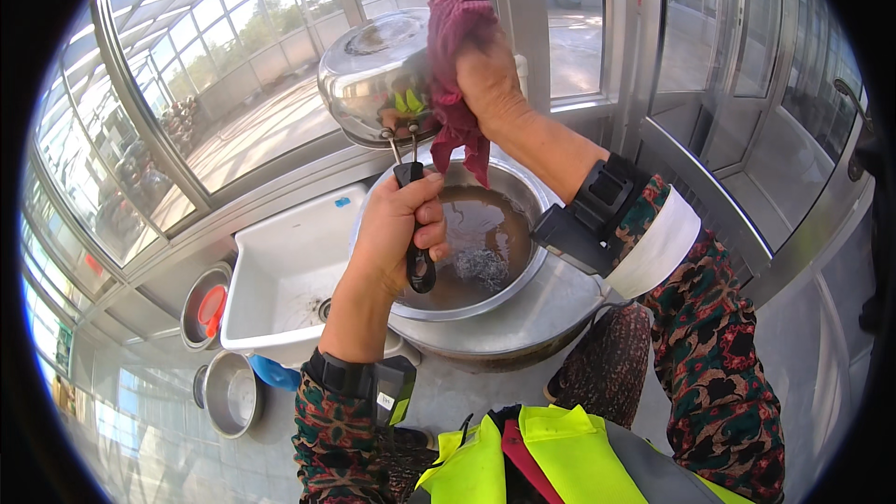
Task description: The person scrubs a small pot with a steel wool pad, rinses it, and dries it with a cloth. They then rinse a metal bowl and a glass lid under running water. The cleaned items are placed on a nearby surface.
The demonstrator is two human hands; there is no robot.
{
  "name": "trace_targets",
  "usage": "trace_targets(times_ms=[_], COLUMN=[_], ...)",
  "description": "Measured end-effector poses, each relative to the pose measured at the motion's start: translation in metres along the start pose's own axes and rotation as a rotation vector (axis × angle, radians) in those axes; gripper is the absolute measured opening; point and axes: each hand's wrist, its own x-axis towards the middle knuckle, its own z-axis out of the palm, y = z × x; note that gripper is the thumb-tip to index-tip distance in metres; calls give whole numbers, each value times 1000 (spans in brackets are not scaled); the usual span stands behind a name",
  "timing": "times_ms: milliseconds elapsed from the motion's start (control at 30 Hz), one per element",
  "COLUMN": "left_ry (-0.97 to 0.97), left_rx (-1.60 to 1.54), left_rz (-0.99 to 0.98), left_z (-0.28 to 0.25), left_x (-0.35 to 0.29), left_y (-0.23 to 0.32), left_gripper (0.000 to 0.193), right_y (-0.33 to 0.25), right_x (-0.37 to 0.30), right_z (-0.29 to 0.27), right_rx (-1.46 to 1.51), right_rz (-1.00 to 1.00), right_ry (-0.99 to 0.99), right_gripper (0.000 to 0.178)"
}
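Note:
My left hand (401,224) is closed around the black handle of a shiny metal saucepan (373,84). The pan is raised with its bottom turned upward. In my right hand (490,84), a damp-looking maroon cloth (457,28) is bunched against the pan's right side, and one end of it hangs down. Below both hands sits a wide metal basin (534,285) holding murky brown water (457,215). A grey wire scouring pad (481,268) shows in that water.
Left of the basin stands a white sink (271,271). A metal bowl (193,313) with a red strainer-like item (213,306) and a metal pot (231,394) with a blue-handled thing (273,372) lie beyond it. The basin rests on a round metal surface (523,317). Glass windows (233,56) rise close behind.

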Motion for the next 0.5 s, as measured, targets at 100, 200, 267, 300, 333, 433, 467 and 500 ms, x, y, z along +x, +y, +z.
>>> trace_targets(times_ms=[100, 200, 267, 300, 333, 433, 467, 500], left_ry=[-114, -157, -82, -67, -42, -50, -82, -102], left_rx=[-162, -157, -87, 20, 27, 4, -45, -95], left_rz=[-35, -73, -130, -127, -147, -128, -85, -49], left_z=[-8, -14, -14, -13, -13, -13, -14, -18], left_x=[2, -1, -3, -3, -4, -4, -7, -8], left_y=[6, 11, 12, 12, 12, 8, 6, 6], left_gripper=[13, 8, 13, 15, 16, 19, 19, 20], right_y=[-2, -15, -24, -27, -31, -37, -38, -37], right_x=[-24, -24, -16, -14, -13, -9, -10, -10], right_z=[8, 10, 15, 19, 21, 17, 13, 9], right_rx=[-491, -769, -835, -903, -921, -917, -842, -754], right_rz=[-764, -1112, -1322, -1320, -1287, -1245, -1319, -1401], right_ry=[-16, -318, -632, -805, -921, -1094, -1010, -908], right_gripper=[55, 52, 41, 31, 29, 24, 24, 24])
